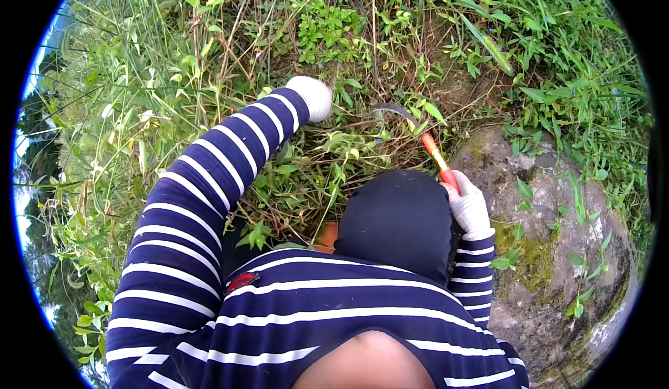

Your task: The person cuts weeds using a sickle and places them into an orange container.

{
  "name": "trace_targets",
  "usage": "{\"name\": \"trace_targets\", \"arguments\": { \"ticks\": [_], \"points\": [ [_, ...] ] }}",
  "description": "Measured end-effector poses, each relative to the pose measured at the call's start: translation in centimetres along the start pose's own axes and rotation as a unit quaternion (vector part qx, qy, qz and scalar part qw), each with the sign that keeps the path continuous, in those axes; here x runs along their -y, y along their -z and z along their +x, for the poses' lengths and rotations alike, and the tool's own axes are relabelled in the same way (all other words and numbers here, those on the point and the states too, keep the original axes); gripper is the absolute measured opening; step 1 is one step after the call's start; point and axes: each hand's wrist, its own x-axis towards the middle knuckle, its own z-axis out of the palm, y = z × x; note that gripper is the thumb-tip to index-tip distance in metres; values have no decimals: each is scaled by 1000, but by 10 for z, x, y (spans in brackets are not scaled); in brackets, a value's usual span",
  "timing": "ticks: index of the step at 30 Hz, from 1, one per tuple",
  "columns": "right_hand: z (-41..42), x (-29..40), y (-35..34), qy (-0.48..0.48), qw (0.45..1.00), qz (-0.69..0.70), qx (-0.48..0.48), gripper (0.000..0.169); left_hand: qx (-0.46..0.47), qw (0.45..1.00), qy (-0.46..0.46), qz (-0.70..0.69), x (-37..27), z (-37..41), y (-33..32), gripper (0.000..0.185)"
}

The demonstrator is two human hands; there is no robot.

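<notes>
In a pale glove, my right hand [469,206] grips the red and yellow handle of a sickle [440,162] beside my knee. The sickle's curved metal blade [396,109] points away and to the left, among low stems and leaves. My left hand [313,98], also gloved, reaches into the weeds [345,88] left of the blade tip. Its fingers are turned away from view, so whether it holds any stems cannot be seen. Loose, bent stems and leaves [303,180] lie between my left forearm and my knee.
A large mossy boulder [554,263] stands close on my right, with a few vines over it. My dark-clothed knee [397,216] is bent in front of me. Tall grass [130,75] grows on the left, and dense leafy weeds [569,65] at the upper right. Bare soil [462,88] shows above the boulder.
</notes>
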Motion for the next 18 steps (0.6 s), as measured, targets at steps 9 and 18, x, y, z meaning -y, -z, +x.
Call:
{"name": "trace_targets", "arguments": {
  "ticks": [9,18],
  "points": [
    [30,4,9,-7,990,136,-29,44,-73,871,259,-410,-31,112,-11,128],
    [146,37,-40,128,977,170,33,40,-12,926,163,-341,-20,169,-90,48]
  ]
}}
